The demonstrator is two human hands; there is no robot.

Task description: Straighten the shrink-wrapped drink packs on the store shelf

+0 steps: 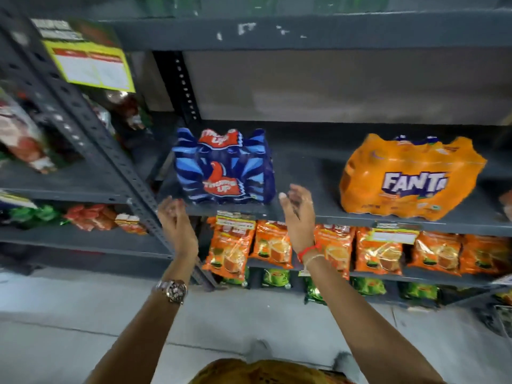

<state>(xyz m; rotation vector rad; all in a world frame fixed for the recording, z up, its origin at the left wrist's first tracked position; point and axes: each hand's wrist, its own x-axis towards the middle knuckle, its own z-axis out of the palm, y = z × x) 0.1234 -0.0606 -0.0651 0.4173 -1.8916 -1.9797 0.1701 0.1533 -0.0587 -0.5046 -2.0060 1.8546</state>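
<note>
Drink packs: two on middle grey shelf [318, 162], well apart. Orange Fanta pack [410, 178] at right, larger in view; blue Thums Up pack [224, 167] at left, near upright post [91, 134]. Lower shelf: row of orange pouches [273, 242], at least six. Left hand [176, 220] and right hand [297, 209]: both open, fingers loosely curled, empty, either side of blue pack's front, no contact. Wristwatch [173, 291] on left wrist.
</note>
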